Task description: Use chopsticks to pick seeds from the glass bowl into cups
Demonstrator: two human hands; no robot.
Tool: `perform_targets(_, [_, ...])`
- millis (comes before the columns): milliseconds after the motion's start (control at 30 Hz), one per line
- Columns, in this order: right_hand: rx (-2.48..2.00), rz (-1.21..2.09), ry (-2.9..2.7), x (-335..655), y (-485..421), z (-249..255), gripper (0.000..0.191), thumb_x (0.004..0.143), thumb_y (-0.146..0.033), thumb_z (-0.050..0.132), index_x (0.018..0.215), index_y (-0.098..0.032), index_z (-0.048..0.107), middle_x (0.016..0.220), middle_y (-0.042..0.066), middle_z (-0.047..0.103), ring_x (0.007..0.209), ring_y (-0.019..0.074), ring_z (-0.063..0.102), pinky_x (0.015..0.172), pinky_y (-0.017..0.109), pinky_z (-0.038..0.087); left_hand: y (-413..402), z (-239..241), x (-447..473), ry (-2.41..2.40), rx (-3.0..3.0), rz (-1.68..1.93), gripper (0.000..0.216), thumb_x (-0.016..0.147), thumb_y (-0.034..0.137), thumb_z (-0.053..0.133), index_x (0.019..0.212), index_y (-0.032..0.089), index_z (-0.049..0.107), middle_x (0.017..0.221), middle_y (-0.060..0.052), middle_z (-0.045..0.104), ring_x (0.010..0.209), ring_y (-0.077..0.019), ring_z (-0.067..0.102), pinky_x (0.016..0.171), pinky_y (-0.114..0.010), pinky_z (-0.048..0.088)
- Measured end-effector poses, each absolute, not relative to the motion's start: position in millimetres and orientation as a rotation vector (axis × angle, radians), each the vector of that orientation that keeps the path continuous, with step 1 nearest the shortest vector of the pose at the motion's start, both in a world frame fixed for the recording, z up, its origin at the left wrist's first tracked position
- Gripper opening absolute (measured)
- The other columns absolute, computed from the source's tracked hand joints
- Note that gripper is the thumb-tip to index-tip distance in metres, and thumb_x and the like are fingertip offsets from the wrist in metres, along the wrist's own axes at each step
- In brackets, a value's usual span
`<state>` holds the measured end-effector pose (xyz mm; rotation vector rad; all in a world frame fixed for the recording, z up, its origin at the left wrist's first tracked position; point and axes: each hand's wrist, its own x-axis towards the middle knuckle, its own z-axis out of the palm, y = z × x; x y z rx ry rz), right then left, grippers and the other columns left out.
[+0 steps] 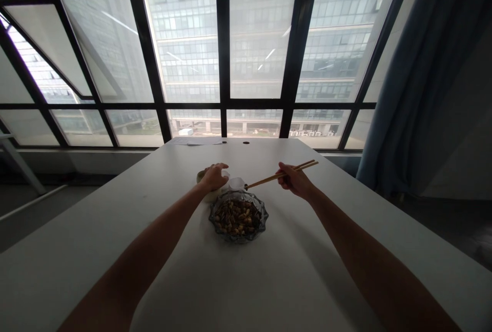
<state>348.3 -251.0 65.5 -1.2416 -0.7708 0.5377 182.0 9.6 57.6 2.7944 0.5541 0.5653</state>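
1. Looking down from the head view, the right hand (294, 181) pinches a pair of wooden chopsticks (269, 179) near their thick far-right ends; the tips point left, just above a small white cup (236, 183)
2. The left hand (213, 175) lies curled over a small dish (200, 175) beside that cup; whether it grips or only rests, I cannot tell
3. The chopsticks look light, stiff and thin, best held high up as they are now
4. The nuts (236, 216) in the glass bowl (262, 214), near the middle of the surface (269, 281), seem small, hard and likely to slip; the bowl itself is probably heavy and breakable
5. The dish is mostly covered, the cup's contents cannot be seen, and both arms are cut off at the near edge
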Motion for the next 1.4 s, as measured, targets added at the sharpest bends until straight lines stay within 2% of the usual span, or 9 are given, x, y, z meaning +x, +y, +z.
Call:
perform_targets(100, [-1.345,0.518,-0.837,345.9,-251.7,62.3,0.056,0.065,-0.069,0.08,0.062,-0.015,0.065,0.043,0.003,0.061,0.031,0.0099,0.049,0.029,0.02,0.033,-9.2,60.9,179.7,0.316,2.88,0.587,0.042,0.083,0.036,0.062,0.122,0.02,0.065,0.129,-0.01,0.068,0.126,-0.0298,0.057,0.116,-0.049,0.031])
perform_targets(167, [-1.407,0.515,-0.883,343.5,-252.5,61.5,0.059,0.064,-0.072,0.079,0.064,-0.014,0.066,0.044,0.004,0.062,0.031,0.0101,0.05,0.029,0.02,0.034,-20.4,60.7,180.3,0.217,2.952,0.52,0.047,0.082,0.042,0.065,0.123,0.019,0.065,0.129,-0.012,0.068,0.128,-0.0321,0.055,0.118,-0.052,0.026])
perform_targets(267, [-1.464,0.522,-0.927,341.0,-253.8,61.8,0.062,0.065,-0.074,0.077,0.064,-0.013,0.066,0.046,0.004,0.063,0.032,0.0104,0.052,0.03,0.02,0.036,-30.0,58.3,183.8,0.239,3.007,0.408,0.055,0.082,0.047,0.066,0.129,0.018,0.062,0.13,-0.015,0.067,0.132,-0.035,0.052,0.118,-0.056,0.02])
perform_targets(433, [-1.465,0.529,-0.936,342.7,-254.6,62.0,0.062,0.065,-0.074,0.077,0.064,-0.014,0.066,0.045,0.004,0.063,0.031,0.0103,0.052,0.03,0.02,0.037,-29.5,54.3,191.2,0.331,3.007,0.356,0.054,0.085,0.048,0.062,0.129,0.016,0.06,0.124,-0.017,0.07,0.131,-0.036,0.053,0.117,-0.06,0.018])
perform_targets(600, [-1.405,0.548,-0.896,347.1,-255.1,61.6,0.058,0.066,-0.071,0.078,0.064,-0.014,0.066,0.044,0.003,0.062,0.03,0.0093,0.048,0.029,0.019,0.035,-22.6,51.5,192.9,0.195,2.984,0.582,0.058,0.082,0.045,0.069,0.131,0.018,0.056,0.116,-0.013,0.073,0.121,-0.0333,0.061,0.116,-0.059,0.023])
perform_targets(767, [-1.364,0.575,-0.843,351.4,-256.2,62.0,0.056,0.065,-0.068,0.081,0.063,-0.014,0.066,0.042,0.002,0.06,0.029,0.0088,0.045,0.028,0.02,0.033,-15.8,49.0,187.1,-0.164,2.921,1.001,0.064,0.082,0.034,0.073,0.138,0.016,0.049,0.128,-0.015,0.067,0.118,-0.0301,0.062,0.111,-0.05,0.038])
perform_targets(900, [-1.36,0.596,-0.842,354.2,-257.4,60.4,0.053,0.068,-0.066,0.08,0.065,-0.014,0.067,0.043,0.002,0.06,0.03,0.0087,0.046,0.029,0.02,0.034,-13.6,47.0,185.0,-0.295,2.899,1.107,0.062,0.084,0.03,0.073,0.138,0.017,0.048,0.128,-0.015,0.066,0.121,-0.0303,0.061,0.106,-0.049,0.045])
perform_targets(1067, [-1.282,0.566,-0.808,358.8,-257.3,61.6,0.051,0.069,-0.064,0.081,0.065,-0.016,0.065,0.043,0.001,0.059,0.031,0.0083,0.046,0.03,0.02,0.033,-18.7,46.2,187.1,-0.144,2.848,1.023,0.065,0.081,0.033,0.077,0.137,0.019,0.048,0.128,-0.014,0.067,0.119,-0.031,0.063,0.106,-0.05,0.046])
perform_targets(1400, [-1.217,0.183,-0.657,351.7,-247.9,66.8,0.056,0.069,-0.073,0.075,0.068,-0.018,0.062,0.049,0.003,0.062,0.036,0.0121,0.051,0.033,0.025,0.039,-28.3,43.4,192.5,0.303,2.791,0.548,0.07,0.082,0.043,0.074,0.14,0.018,0.044,0.121,-0.014,0.072,0.121,-0.0335,0.064,0.102,-0.047,0.049])
